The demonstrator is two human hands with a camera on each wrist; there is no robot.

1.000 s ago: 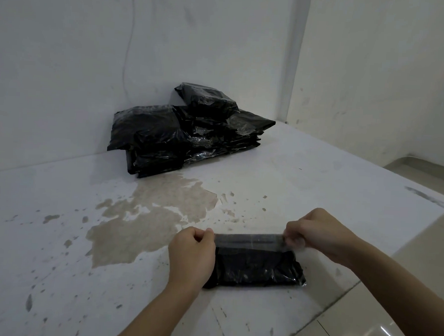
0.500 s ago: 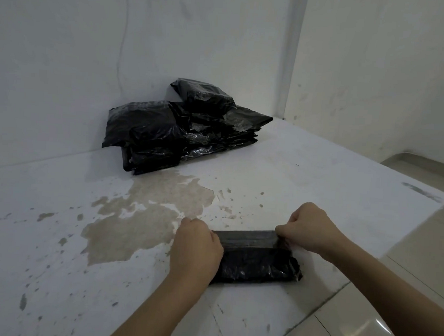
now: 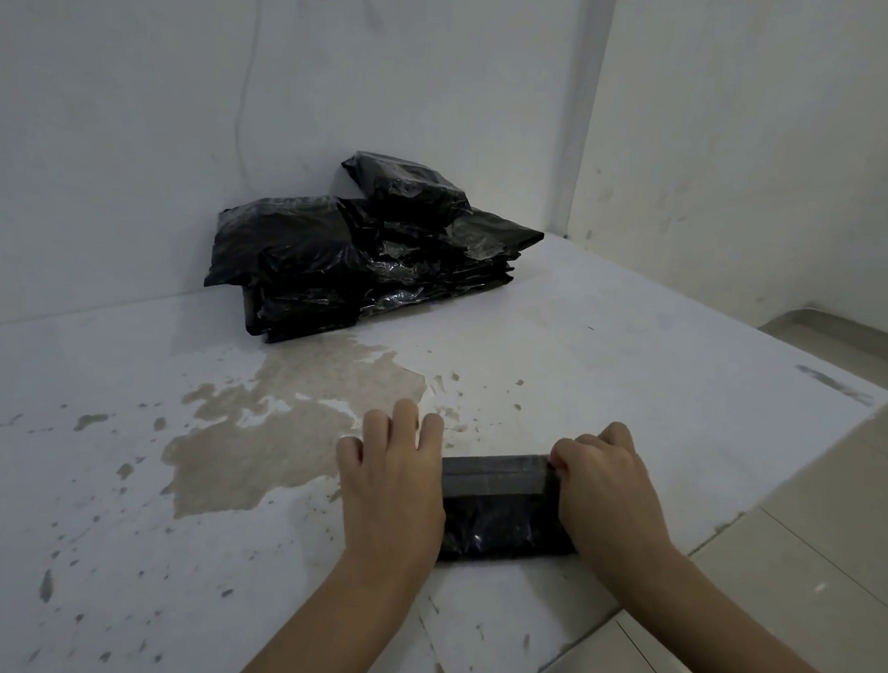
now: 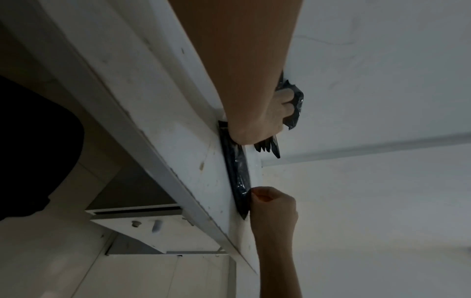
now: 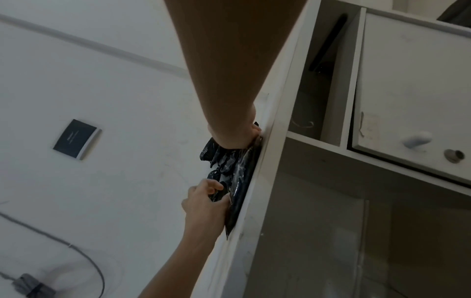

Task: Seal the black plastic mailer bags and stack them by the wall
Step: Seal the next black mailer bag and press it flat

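Low in the frame, the left hand [image 3: 392,493] presses flat, fingers straight, on the soft, slippery, light-looking bag [image 3: 494,508] while the right hand [image 3: 603,494] pinches its flap; grip edges.

A small black plastic mailer bag [image 3: 500,509] lies flat near the front edge of the white table [image 3: 636,356], its glossy body crinkled and a smooth, duller flap folded across its far edge; whether the flap is fully stuck down cannot be told. A pile of similar black bags [image 3: 363,260] sits against the wall, unevenly stacked.
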